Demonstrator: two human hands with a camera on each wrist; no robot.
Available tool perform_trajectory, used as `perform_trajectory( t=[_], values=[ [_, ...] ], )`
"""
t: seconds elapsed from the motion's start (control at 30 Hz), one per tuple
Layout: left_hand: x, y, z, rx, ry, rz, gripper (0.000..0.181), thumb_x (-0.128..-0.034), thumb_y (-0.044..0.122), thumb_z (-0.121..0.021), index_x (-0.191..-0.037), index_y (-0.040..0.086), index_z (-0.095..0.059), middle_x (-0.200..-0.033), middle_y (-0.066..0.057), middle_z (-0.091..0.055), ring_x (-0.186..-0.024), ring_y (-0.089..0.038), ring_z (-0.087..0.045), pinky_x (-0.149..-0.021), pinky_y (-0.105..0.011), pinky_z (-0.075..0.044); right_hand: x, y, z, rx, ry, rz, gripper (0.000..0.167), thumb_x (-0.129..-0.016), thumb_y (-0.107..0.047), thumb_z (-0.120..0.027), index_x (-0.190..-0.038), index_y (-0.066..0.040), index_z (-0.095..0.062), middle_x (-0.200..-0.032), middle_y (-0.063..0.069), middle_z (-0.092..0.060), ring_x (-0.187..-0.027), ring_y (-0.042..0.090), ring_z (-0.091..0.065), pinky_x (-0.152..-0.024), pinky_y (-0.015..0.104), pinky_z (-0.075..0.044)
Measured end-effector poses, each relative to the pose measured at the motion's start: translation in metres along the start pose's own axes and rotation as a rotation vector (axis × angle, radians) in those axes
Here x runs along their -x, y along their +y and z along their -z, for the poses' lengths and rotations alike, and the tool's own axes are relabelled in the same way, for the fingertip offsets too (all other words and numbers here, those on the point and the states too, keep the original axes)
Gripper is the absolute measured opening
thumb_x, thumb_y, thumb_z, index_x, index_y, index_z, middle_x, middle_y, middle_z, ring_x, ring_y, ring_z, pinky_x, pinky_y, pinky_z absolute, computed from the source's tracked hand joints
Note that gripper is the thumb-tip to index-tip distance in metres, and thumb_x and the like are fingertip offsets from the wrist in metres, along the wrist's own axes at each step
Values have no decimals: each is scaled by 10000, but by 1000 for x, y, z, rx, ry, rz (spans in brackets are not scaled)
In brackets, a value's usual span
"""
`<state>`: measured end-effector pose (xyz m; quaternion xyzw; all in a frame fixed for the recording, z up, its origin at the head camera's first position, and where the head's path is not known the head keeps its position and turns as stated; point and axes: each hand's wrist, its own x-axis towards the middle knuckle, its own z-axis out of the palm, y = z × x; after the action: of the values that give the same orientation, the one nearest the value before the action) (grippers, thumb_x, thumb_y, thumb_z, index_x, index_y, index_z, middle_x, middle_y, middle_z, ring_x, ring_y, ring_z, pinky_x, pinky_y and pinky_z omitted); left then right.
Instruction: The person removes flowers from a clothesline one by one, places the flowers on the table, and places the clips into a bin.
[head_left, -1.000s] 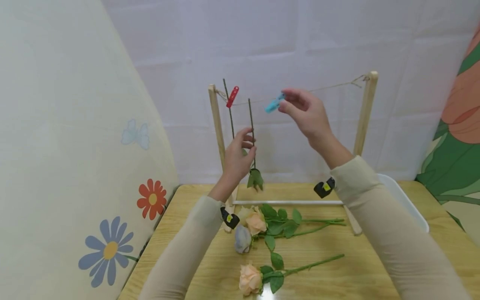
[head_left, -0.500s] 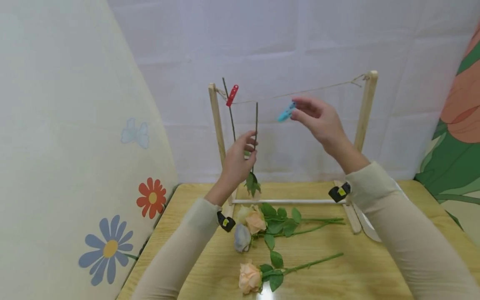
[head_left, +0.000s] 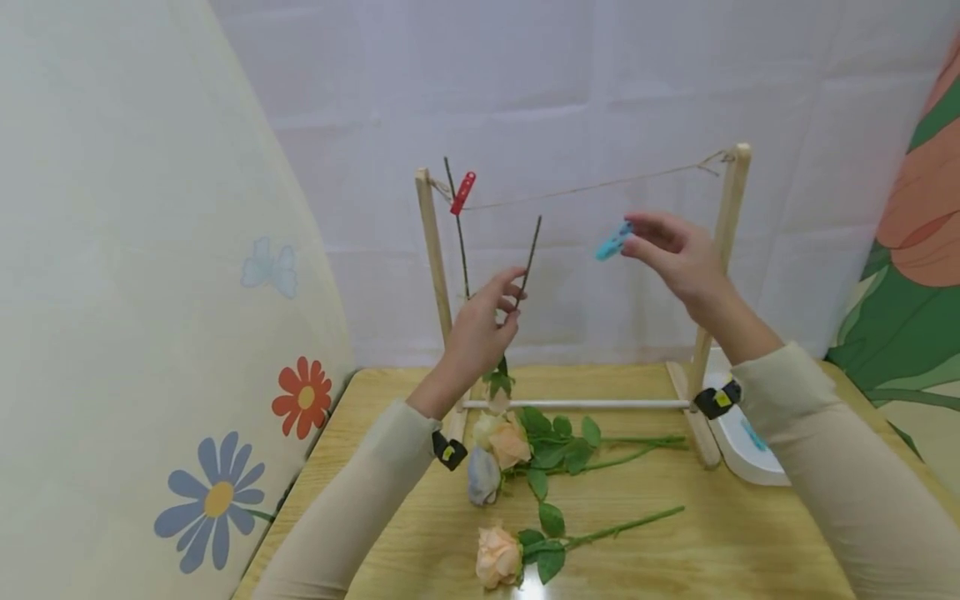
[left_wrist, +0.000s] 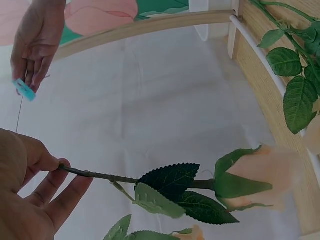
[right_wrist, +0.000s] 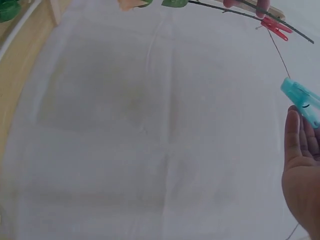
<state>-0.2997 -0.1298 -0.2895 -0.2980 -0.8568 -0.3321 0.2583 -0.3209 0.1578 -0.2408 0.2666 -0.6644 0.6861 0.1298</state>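
"Wooden table (head_left: 637,554) below: your left hand (head_left: 483,327) pinches a rose (left_wrist: 171,179) head-down near the left post (head_left: 431,225)!"
"And your right hand (head_left: 681,260) pinches a blue clothespin (head_left: 613,242), right of that rose!"

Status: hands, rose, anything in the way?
Left hand pinching rose by stem, bloom down. Right hand holding blue clothespin, not on string. Possible obstacle: red clothespin and another stem at string's left end.
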Motion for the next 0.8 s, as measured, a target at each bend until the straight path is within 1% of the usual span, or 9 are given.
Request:
perform_trajectory(
  t=[0.1, 0.17, 0.23, 0.33, 0.47, 0.6, 0.63, 0.73, 0.8],
  values=[
    [1, 3, 0, -21, -30, 4, 588, -945, -64, -612, -1486, 111, -462, -1162, -87, -696, -929, -219, -690, -657, -288, -590, 6, 1, 8, -20, -1, 3, 257, -954, -35, -686, -1209, -70, -700, -1055, -12, -726, -961, 97, -687, -891, 183, -550],
    [2, 6, 0, -34, -49, 2, 599, -947, -60, -615, -1495, 121, -456, -1167, -82, -696, -928, -208, -689, -665, -283, -587, 10, 2, 13, -15, 3, 2, 261, -955, -32, -684, -1212, -72, -700, -1058, -14, -727, -960, 95, -690, -882, 182, -552],
    [2, 8, -1, -50, -62, -4, 614, -944, -62, -619, -1504, 126, -451, -1169, -77, -696, -926, -199, -688, -665, -276, -580, 14, 2, 18, 18, 16, -1, 262, -958, -46, -684, -1218, -77, -698, -1060, -21, -724, -958, 91, -691, -877, 180, -553],
    [3, 12, -1, -84, -82, -10, 641, -936, -61, -627, -1515, 141, -441, -1178, -60, -696, -925, -182, -688, -617, -252, -551, 20, 4, 24, 62, 29, -12, 283, -959, -58, -687, -1243, -59, -683, -1068, -30, -719, -965, 88, -688, -877, 173, -550],
    [5, 16, -3, -122, -109, -24, 674, -921, -67, -623, -1527, 157, -430, -1182, -38, -695, -914, -162, -688, -512, -219, -482, 27, 9, 33, 113, 42, -22, 299, -960, -57, -686, -1256, -15, -666, -1061, -42, -717, -956, 80, -686, -868, 169, -551],
    [9, 20, -5, -134, -138, -45, 683, -915, -81, -615, -1531, 151, -430, -1174, -42, -689, -893, -163, -685, -486, -211, -444, 35, 13, 43, 162, 54, -40, 293, -962, -79, -691, -1252, -39, -675, -1052, -65, -721, -948, 69, -686, -862, 158, -545],
    [10, 21, -5, -141, -146, -52, 679, -917, -81, -613, -1530, 145, -430, -1171, -43, -688, -886, -162, -683, -488, -210, -438, 38, 13, 45, 180, 56, -43, 288, -964, -88, -690, -1251, -62, -682, -1053, -72, -721, -950, 66, -686, -864, 156, -543],
    [13, 25, -6, -153, -170, -67, 682, -917, -86, -609, -1533, 145, -427, -1169, -52, -687, -817, -154, -667, -465, -210, -417, 45, 16, 51, 231, 59, -48, 278, -973, -122, -686, -1251, -110, -687, -1055, -102, -716, -949, 51, -682, -856, 144, -538],
    [15, 26, -8, -169, -190, -80, 684, -924, -83, -598, -1540, 153, -419, -1168, -51, -686, -734, -146, -638, -469, -211, -415, 50, 18, 56, 225, 62, -55, 279, -976, -117, -680, -1254, -102, -685, -1050, -100, -717, -939, 51, -684, -857, 146, -539]
  ],
)
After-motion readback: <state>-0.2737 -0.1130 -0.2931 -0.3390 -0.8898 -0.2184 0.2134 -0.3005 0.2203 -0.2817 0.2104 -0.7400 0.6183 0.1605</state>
